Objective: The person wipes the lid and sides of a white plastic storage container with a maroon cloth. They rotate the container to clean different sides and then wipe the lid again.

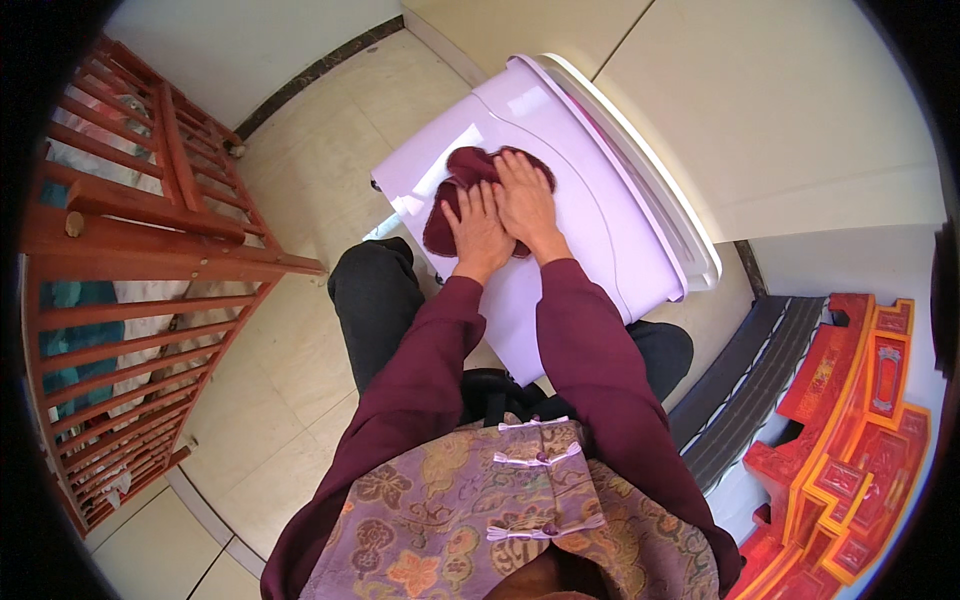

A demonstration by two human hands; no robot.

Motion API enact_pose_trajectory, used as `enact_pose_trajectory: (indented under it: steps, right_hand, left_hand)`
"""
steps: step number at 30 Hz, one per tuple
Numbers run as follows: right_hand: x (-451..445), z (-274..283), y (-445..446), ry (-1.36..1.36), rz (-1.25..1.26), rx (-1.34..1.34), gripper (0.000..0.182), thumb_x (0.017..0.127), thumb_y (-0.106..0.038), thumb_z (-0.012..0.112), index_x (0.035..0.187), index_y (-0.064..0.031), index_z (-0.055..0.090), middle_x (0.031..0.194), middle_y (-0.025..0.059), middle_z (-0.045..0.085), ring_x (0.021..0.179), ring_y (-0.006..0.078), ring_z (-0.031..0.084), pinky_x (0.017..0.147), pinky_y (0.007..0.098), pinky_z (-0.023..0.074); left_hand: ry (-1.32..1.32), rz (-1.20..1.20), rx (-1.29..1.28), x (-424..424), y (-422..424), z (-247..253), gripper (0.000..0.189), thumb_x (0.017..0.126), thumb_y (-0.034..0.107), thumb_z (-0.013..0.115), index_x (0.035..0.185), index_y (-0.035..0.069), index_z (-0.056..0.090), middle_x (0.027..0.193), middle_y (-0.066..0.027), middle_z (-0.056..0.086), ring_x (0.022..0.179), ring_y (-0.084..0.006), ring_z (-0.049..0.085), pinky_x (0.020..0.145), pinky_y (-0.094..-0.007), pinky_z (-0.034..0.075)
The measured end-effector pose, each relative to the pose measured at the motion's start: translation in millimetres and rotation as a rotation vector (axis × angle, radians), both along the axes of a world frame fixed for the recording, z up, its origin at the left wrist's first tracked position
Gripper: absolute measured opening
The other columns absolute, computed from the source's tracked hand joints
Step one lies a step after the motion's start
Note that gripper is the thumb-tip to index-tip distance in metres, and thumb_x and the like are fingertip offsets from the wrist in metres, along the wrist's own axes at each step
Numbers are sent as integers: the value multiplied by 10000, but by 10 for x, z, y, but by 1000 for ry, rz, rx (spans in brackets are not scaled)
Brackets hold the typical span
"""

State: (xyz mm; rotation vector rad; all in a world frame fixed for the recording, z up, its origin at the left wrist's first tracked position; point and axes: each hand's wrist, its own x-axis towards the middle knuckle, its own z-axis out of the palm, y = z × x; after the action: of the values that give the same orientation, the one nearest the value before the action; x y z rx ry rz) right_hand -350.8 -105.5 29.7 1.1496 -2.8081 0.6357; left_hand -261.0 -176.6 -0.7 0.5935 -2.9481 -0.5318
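A dark maroon piece of fabric (441, 226) with a stitched, lobed outline lies on the lilac wall of a plastic storage bin (592, 255). My left hand (480, 229) rests flat on its lower left part, fingers slightly spread. Beside it, my right hand (527, 208) presses palm down on the upper right part, its fingers nearly straight. The two hands touch or slightly overlap at the edge. Part of the fabric is hidden under them. The bin has small dark casters at its left and a white lid (694, 244) along its right side.
At the left stands a reddish wooden slatted crib (142, 262) with cloth inside. To the right is a red and orange carved-looking piece (825, 450) beside a dark striped strip (765, 382). My knees flank the bin, and a cream panel (787, 112) stands behind it.
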Motion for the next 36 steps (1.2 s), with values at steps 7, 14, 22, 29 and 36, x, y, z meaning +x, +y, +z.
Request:
enact_pose_trajectory:
  steps: [7, 14, 22, 29, 36]
  right_hand:
    - [365, 45, 940, 4, -285, 24, 523, 1006, -204, 497, 1491, -9, 477, 1583, 183, 423, 1495, 356, 342, 1208, 515, 262]
    - [912, 63, 1104, -34, -248, 82, 558, 966, -166, 528, 1495, 2, 465, 1585, 204, 410, 1500, 370, 331, 1213, 530, 249]
    - [407, -24, 260, 41, 107, -39, 519, 945, -208, 609, 1442, -65, 564, 1554, 155, 468, 1466, 342, 380, 1196, 535, 272]
    - [-36, -34, -48, 75, -76, 63, 636, 971, -339, 605, 1535, -91, 444, 1616, 135, 385, 1515, 321, 305, 1219, 528, 250]
    - [420, 1, 737, 42, -121, 61, 542, 1004, -185, 517, 1518, -28, 446, 1620, 162, 366, 1516, 351, 297, 1212, 539, 247]
  left_hand:
    - [1, -300, -40, 118, 807, 172, 739, 946, 445, 488, 1567, 61, 374, 1612, -138, 369, 1523, -379, 229, 1207, -676, 61]
    - [35, -310, 59, 783, 974, 117, 741, 934, 412, 522, 1541, 7, 394, 1591, -170, 387, 1515, -362, 264, 1229, -614, 78]
    - [-13, 28, 42, 576, 193, 56, 907, 884, 494, 612, 1571, -11, 304, 1580, -265, 357, 1500, -457, 239, 1186, -696, 63]
    - [30, 77, 84, 50, -240, 31, 864, 928, 510, 570, 1618, 96, 253, 1635, -236, 279, 1524, -435, 209, 1173, -713, 95]
    - [111, -157, 70, 322, 463, 31, 694, 948, 351, 524, 1550, 37, 380, 1632, -215, 288, 1525, -405, 217, 1189, -688, 102]
